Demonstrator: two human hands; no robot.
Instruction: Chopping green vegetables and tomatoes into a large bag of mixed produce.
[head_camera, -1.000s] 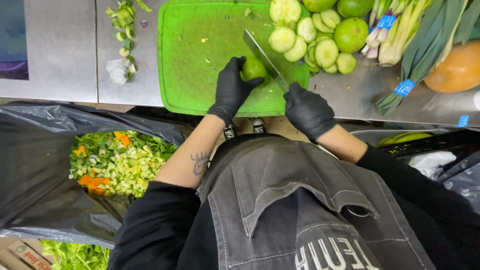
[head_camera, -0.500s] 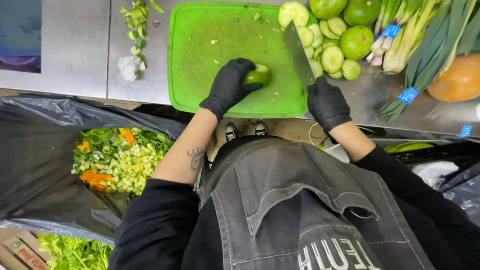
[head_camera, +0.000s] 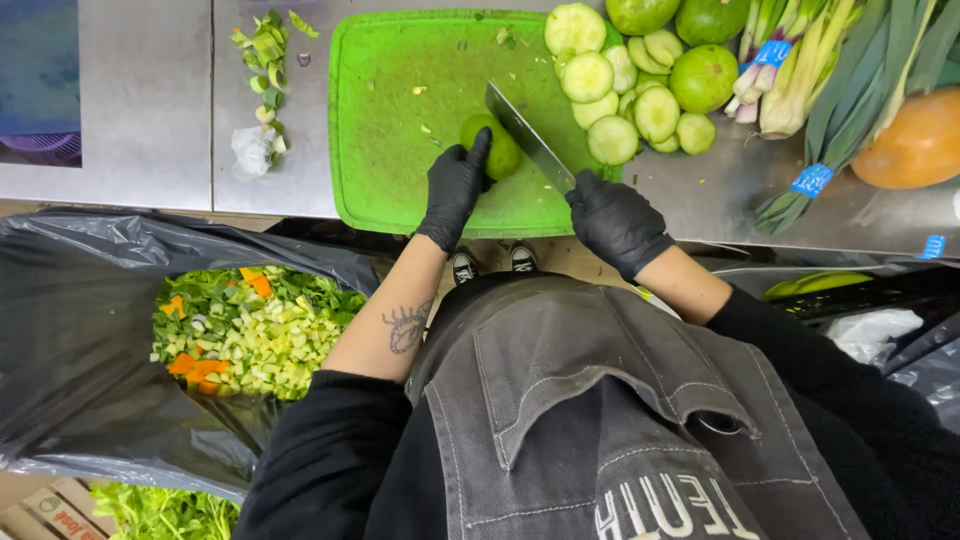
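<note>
A bright green cutting board lies on the steel counter. My left hand, in a black glove, presses a round green vegetable onto the board. My right hand, also gloved, grips the handle of a large knife; its blade rests against the right side of that vegetable. Peeled pale-green halves are piled at the board's right edge, with whole green ones beside them.
Leeks and spring onions and an orange squash lie at right. Vegetable trimmings sit left of the board. Below the counter a black bag holds chopped scraps. A crate of greens stands bottom left.
The knife came down from a raised position at the board's right onto the green vegetable. My left hand has stayed on the vegetable, holding it a little nearer the board's middle.
</note>
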